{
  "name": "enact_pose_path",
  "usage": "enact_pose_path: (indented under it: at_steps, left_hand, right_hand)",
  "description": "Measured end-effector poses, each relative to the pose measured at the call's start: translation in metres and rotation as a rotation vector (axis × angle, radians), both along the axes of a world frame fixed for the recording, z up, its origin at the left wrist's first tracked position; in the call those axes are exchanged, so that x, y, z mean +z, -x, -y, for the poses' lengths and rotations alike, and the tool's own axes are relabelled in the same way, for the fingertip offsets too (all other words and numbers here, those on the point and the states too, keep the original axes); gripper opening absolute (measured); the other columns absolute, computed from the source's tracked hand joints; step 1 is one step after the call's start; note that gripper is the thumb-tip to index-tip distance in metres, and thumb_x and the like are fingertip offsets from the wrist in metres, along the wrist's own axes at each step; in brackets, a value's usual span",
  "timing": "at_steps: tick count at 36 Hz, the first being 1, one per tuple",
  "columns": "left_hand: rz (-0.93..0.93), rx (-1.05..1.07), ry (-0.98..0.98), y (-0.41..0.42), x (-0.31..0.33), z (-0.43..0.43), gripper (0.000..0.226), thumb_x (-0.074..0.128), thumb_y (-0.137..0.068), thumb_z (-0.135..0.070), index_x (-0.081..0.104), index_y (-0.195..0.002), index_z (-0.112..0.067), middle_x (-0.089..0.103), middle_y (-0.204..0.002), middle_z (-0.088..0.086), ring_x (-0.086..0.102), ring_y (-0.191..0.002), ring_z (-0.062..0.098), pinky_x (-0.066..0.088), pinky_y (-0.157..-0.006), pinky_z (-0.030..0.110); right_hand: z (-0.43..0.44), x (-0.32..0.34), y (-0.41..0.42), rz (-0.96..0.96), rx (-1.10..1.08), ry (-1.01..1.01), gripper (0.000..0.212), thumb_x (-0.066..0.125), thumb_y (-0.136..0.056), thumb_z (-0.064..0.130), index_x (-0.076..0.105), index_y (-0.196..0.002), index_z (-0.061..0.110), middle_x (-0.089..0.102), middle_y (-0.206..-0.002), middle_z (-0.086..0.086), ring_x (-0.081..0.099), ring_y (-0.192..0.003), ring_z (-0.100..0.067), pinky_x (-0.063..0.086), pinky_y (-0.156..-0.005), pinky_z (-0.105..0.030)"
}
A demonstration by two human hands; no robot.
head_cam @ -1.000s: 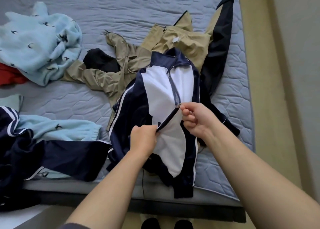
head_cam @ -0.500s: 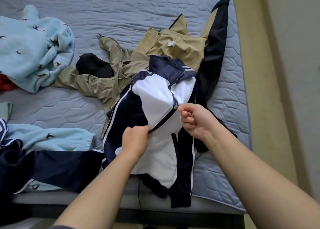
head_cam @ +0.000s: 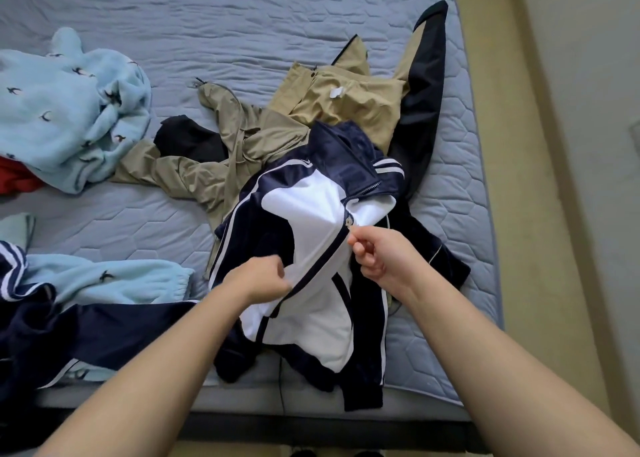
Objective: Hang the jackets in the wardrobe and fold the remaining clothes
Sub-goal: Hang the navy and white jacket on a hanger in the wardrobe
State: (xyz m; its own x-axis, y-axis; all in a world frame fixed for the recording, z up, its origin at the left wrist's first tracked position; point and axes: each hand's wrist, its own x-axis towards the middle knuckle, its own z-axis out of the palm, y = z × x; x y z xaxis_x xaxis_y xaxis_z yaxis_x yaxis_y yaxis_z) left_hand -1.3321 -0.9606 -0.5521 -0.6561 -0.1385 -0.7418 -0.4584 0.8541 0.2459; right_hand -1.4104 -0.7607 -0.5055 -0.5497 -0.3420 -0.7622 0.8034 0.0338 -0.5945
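Navy/white jacket [head_cam: 311,235] on bed [head_cam: 242,24], zip being worked w/ both hands.
Jacket lies at near edge of bed, partly over tan jacket [head_cam: 346,103]. Left hand [head_cam: 259,280]: fingers pinching white front panel by the zip, lower down. Right hand [head_cam: 381,259]: fingers pinching zip pull [head_cam: 349,222] further up. Light-blue fleece [head_cam: 69,117] at left, well apart; navy garment [head_cam: 86,328] at near left.

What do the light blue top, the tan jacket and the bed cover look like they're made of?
Light blue top: looks like fleece, matte and fuzzy, with soft thick folds. Tan jacket: probably thin woven synthetic or cotton blend, smooth with crisp fine creases. Bed cover: quilted fabric, matte grey-blue, with stitched hexagon lines; fibre unclear.
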Motion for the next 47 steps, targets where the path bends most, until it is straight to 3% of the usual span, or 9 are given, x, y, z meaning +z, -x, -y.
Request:
enact_pose_path:
  at_steps: [8,18,24,27,31,34,38,41,47]
  left_hand:
    - [-0.493,0.275,-0.076,0.078,0.065,-0.047,0.017,0.054,-0.086,-0.033,0.054,-0.087,-0.016,0.058,-0.082,-0.005,0.054,-0.084,0.02,0.035,-0.061,0.029]
    - [-0.075,0.149,0.096,0.108,0.047,-0.075,0.035,0.059,-0.086,-0.016,0.057,-0.119,-0.002,0.061,-0.118,0.011,0.059,-0.112,0.028,0.048,-0.085,0.031]
    - [0.056,0.701,-0.329,0.094,0.04,-0.068,0.024,0.042,-0.084,0.007,0.046,-0.067,-0.009,0.042,-0.057,0.005,0.046,-0.045,0.015,0.045,-0.05,0.023]
    - [-0.001,0.958,-0.6,0.077,0.041,-0.063,0.03,0.032,-0.081,0.014,0.038,-0.063,-0.01,0.035,-0.059,0.005,0.036,-0.049,0.016,0.038,-0.04,0.02]
    - [-0.106,1.165,-0.873,0.053,0.051,-0.061,0.03,0.028,-0.078,0.014,0.053,-0.082,-0.004,0.045,-0.068,0.008,0.043,-0.059,0.019,0.04,-0.052,0.025]
    - [-0.102,1.152,-1.021,0.038,0.059,-0.055,0.025,0.038,-0.071,0.0,0.06,-0.067,-0.01,0.054,-0.066,0.005,0.05,-0.059,0.019,0.043,-0.054,0.025]
    - [-0.177,1.169,-0.843,0.026,0.056,-0.052,0.062,0.066,-0.067,-0.038,0.059,-0.121,-0.009,0.068,-0.113,0.011,0.066,-0.101,0.027,0.05,-0.095,0.042]
    - [-0.29,1.257,-0.866,0.016,0.054,-0.056,0.068,0.073,-0.069,-0.047,0.058,-0.122,-0.008,0.069,-0.111,0.011,0.067,-0.101,0.026,0.048,-0.099,0.044]
    - [-0.254,1.271,-1.003,-0.011,0.059,-0.052,0.086,0.058,-0.069,-0.07,0.056,-0.127,-0.007,0.067,-0.117,0.013,0.064,-0.11,0.026,0.043,-0.104,0.041]
  right_hand:
    - [-0.004,0.016,-0.01,-0.149,0.168,-0.225,0.026,0.056,-0.084,0.016,0.061,-0.058,0.016,0.051,-0.048,0.005,0.032,-0.039,-0.007,0.023,-0.034,-0.014]
    - [-0.003,0.011,-0.021,-0.329,0.331,-0.313,0.034,0.054,-0.08,0.009,0.061,-0.048,0.015,0.054,-0.043,0.003,0.038,-0.033,0.0,0.029,-0.037,-0.01]
    - [-0.009,-0.007,-0.035,-0.305,0.474,-0.371,0.031,0.054,-0.079,0.015,0.062,-0.049,0.017,0.058,-0.045,0.003,0.045,-0.04,-0.002,0.039,-0.054,-0.019]
    - [-0.013,-0.013,-0.04,-0.245,0.513,-0.392,0.032,0.054,-0.084,0.018,0.062,-0.053,0.018,0.06,-0.047,0.004,0.044,-0.037,-0.001,0.033,-0.041,-0.011]
    - [-0.015,-0.018,-0.032,-0.276,0.402,-0.477,0.025,0.057,-0.086,0.027,0.057,-0.063,0.016,0.056,-0.06,0.003,0.05,-0.06,-0.013,0.038,-0.058,-0.023]
    - [-0.008,-0.014,-0.021,-0.323,0.194,-0.479,0.033,0.063,-0.08,0.039,0.045,-0.068,0.015,0.046,-0.065,0.006,0.044,-0.063,-0.013,0.035,-0.057,-0.026]
    - [0.017,-0.007,-0.007,-0.258,0.155,-0.488,0.042,0.066,-0.073,0.057,0.04,-0.068,0.025,0.039,-0.069,0.007,0.039,-0.059,-0.01,0.029,-0.053,-0.024]
    - [0.036,-0.007,-0.002,0.038,0.103,-0.453,0.062,0.066,-0.073,0.057,0.056,-0.116,0.015,0.06,-0.114,-0.001,0.06,-0.097,-0.02,0.04,-0.07,-0.028]
    - [0.049,-0.021,-0.011,0.115,-0.195,-0.388,0.04,0.07,-0.078,0.015,0.061,-0.115,0.003,0.068,-0.108,-0.013,0.066,-0.097,-0.028,0.052,-0.092,-0.038]
